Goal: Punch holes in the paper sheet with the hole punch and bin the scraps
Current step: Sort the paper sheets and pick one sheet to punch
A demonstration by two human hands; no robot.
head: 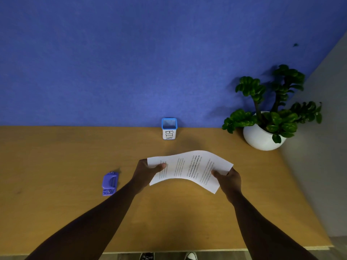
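A printed white paper sheet (189,168) hangs above the middle of the wooden desk (65,212), bowed upward between both hands. My left hand (148,172) pinches its left edge, thumb on top. My right hand (228,180) pinches the right edge, thumb on top as well. A purple hole punch (110,183) lies on the desk to the left of my left forearm, apart from it. A small white cup with a blue rim, marked BIN (169,128), stands at the back of the desk against the blue wall.
A green plant in a round white pot (262,136) stands at the desk's back right corner. The blue wall (131,62) closes the back. The desk's front edge runs along the bottom, with shoes on the floor below.
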